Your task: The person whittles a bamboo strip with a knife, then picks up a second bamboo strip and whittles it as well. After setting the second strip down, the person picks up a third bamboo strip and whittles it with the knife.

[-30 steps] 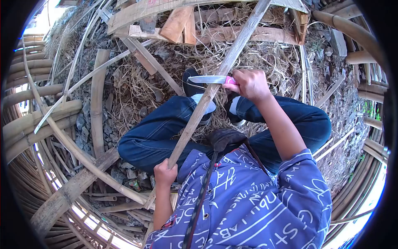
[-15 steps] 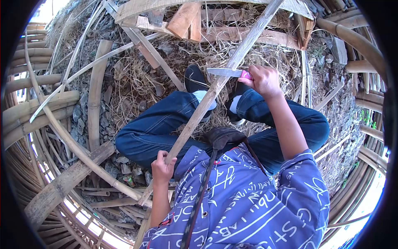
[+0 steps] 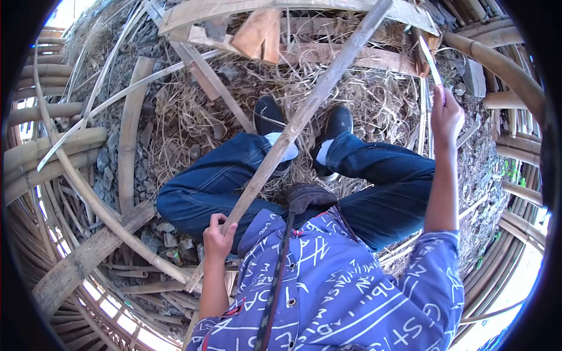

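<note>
A long, rough wooden strip (image 3: 293, 127) slants across my lap, its far end leaning over the curved wooden bench edge. Near its lower end, my left hand (image 3: 219, 235) is closed around it. Off to the right, my right hand (image 3: 446, 117) grips a knife (image 3: 431, 60) by its handle, mostly hidden in the fingers. The blade points away from me, apart from the strip, close to the right end of the bench.
Ahead stands a low curved wooden bench (image 3: 222, 16) with offcuts beneath it. Straw and shavings (image 3: 374, 96) cover the ground around my shoes. A bamboo pole (image 3: 134, 134) lies at left, with bent bamboo lengths (image 3: 114, 225) nearby. Stacked bamboo (image 3: 518, 149) lines the right side.
My right hand has lifted the knife off the strip and swung it right and forward, blade now pointing away. My left hand keeps its hold on the strip.
</note>
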The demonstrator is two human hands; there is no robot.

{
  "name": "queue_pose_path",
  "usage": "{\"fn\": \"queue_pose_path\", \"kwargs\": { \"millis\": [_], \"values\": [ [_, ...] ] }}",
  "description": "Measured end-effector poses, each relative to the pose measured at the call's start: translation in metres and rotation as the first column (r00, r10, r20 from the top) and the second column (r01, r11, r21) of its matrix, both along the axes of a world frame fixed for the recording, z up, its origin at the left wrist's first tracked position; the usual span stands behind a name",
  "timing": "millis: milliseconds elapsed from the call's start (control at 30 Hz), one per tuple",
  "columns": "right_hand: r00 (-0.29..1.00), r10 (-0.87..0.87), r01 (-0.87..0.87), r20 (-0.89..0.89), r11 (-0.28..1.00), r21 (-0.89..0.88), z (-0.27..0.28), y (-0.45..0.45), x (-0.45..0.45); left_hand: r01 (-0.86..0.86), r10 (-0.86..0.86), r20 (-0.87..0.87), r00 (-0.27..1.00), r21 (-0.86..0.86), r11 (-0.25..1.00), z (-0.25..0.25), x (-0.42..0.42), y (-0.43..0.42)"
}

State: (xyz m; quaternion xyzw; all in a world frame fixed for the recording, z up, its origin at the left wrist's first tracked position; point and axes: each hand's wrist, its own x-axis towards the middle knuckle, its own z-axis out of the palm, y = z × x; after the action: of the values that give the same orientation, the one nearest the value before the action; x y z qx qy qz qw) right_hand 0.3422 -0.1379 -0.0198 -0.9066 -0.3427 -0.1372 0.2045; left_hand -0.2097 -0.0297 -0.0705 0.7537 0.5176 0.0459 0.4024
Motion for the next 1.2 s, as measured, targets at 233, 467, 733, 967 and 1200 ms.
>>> {"fn": "queue_pose_path", "kwargs": {
  "millis": [233,467,733,967,1200],
  "values": [
    [0.844,0.146,-0.120,-0.517,0.989,0.085,-0.013,0.055,-0.136,-0.060,0.061,0.010,0.998,-0.054,0.997,0.009,0.003,-0.002],
    [0.840,0.367,-0.493,-0.400,0.826,-0.275,0.004,0.092,-0.192,-0.105,0.106,0.017,0.994,-0.022,0.994,0.004,0.005,-0.006],
    [0.849,0.460,-0.526,-0.260,0.689,-0.499,-0.004,0.086,-0.145,-0.076,0.075,-0.064,0.995,-0.016,0.997,0.005,0.005,-0.007],
    [0.949,0.271,-0.149,0.163,0.837,-0.527,0.031,0.066,-0.013,-0.037,0.037,-0.023,0.999,0.020,0.999,0.001,-0.003,-0.008],
    [0.922,0.298,-0.364,-0.245,0.885,-0.292,0.040,0.075,-0.112,-0.074,0.074,0.010,0.997,-0.022,0.997,0.005,0.001,-0.007]
  ]
}}
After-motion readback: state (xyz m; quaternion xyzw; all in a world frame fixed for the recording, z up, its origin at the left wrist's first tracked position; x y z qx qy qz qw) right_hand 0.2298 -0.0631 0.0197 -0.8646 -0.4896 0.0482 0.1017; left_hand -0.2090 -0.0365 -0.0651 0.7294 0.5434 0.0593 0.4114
